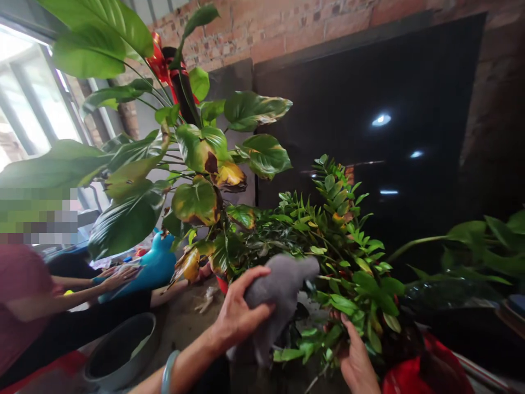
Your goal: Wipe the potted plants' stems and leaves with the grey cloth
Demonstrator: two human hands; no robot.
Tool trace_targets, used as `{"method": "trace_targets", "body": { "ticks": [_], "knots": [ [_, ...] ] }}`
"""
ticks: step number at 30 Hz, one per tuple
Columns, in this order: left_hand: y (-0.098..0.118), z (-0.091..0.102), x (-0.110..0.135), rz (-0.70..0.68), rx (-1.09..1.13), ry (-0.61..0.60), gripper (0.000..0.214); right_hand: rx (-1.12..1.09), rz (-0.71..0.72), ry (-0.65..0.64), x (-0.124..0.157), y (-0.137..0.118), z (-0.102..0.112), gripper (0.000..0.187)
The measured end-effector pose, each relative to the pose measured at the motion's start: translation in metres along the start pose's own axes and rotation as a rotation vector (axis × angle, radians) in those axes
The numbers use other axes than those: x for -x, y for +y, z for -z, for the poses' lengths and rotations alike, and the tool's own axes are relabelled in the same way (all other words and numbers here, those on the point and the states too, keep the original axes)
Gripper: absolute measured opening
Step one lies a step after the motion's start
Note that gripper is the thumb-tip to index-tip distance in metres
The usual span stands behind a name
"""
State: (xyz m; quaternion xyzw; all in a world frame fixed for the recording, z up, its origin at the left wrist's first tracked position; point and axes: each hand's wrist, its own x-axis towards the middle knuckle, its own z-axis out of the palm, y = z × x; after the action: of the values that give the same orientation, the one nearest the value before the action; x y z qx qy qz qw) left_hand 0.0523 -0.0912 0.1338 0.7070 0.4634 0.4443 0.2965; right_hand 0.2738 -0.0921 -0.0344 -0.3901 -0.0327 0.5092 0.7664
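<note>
The person's left hand (240,312) has its fingers closed round a grey cloth (281,290), held up before the small-leaved plant (334,232); the right hand (356,353) reaches into that plant, its grip impossible to tell.

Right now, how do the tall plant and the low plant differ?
The tall plant has broad leaves; the low plant has small ones. The tall plant has a dark pole amid its leaves; the low plant has your right hand among its own. Both are green with some yellowing.
</note>
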Motion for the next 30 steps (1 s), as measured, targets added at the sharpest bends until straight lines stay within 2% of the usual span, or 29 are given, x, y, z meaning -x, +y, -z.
{"method": "trace_targets", "body": {
  "ticks": [2, 4, 6, 8, 10, 12, 14, 16, 19, 21, 23, 25, 27, 29, 30],
  "knots": [
    [0.008, -0.007, -0.028, -0.04, 0.058, 0.122, 0.05, 0.017, 0.026, -0.009, -0.002, 0.003, 0.0, 0.026],
    [0.005, -0.021, -0.045, -0.037, 0.1, 0.136, 0.051, 0.034, 0.027, -0.003, -0.005, 0.006, -0.001, 0.026],
    [-0.006, -0.035, -0.044, 0.009, 0.085, 0.042, 0.052, 0.043, 0.022, 0.005, -0.006, 0.01, -0.002, 0.027],
    [-0.016, -0.041, -0.027, 0.06, -0.003, -0.131, 0.052, 0.049, 0.008, -0.009, -0.007, 0.011, -0.003, 0.028],
    [-0.02, -0.036, -0.005, 0.068, -0.105, -0.308, 0.053, 0.04, -0.014, -0.033, -0.006, 0.011, -0.003, 0.032],
    [-0.015, -0.024, 0.009, 0.01, -0.159, -0.399, 0.054, 0.027, -0.031, -0.026, -0.005, 0.01, -0.002, 0.034],
    [-0.003, -0.012, 0.004, -0.07, -0.159, -0.339, 0.053, 0.019, -0.031, -0.004, -0.005, 0.008, -0.001, 0.036],
    [0.009, -0.006, -0.017, -0.131, -0.118, -0.159, 0.05, 0.022, -0.035, 0.002, -0.006, 0.008, 0.0, 0.035],
    [0.013, -0.018, -0.058, -0.132, -0.02, 0.095, 0.048, 0.022, -0.039, 0.006, -0.007, 0.008, -0.001, 0.032],
    [0.005, -0.032, -0.071, -0.089, 0.005, 0.146, 0.049, 0.019, -0.032, 0.011, -0.007, 0.008, -0.002, 0.031],
    [-0.008, -0.042, -0.062, -0.032, -0.03, 0.036, 0.049, 0.01, -0.023, 0.004, -0.007, 0.008, -0.003, 0.03],
    [-0.02, -0.043, -0.037, 0.003, -0.096, -0.222, 0.05, -0.001, -0.015, 0.005, -0.006, 0.007, -0.003, 0.027],
    [-0.026, -0.033, -0.008, -0.015, -0.156, -0.471, 0.051, -0.007, -0.011, 0.008, -0.004, 0.006, -0.001, 0.025],
    [-0.023, -0.018, 0.008, -0.039, -0.184, -0.567, 0.05, -0.011, -0.008, 0.01, -0.003, 0.005, 0.0, 0.024],
    [-0.019, -0.012, 0.009, -0.042, -0.185, -0.547, 0.05, -0.012, -0.01, 0.008, -0.002, 0.004, 0.001, 0.024]
  ]
}}
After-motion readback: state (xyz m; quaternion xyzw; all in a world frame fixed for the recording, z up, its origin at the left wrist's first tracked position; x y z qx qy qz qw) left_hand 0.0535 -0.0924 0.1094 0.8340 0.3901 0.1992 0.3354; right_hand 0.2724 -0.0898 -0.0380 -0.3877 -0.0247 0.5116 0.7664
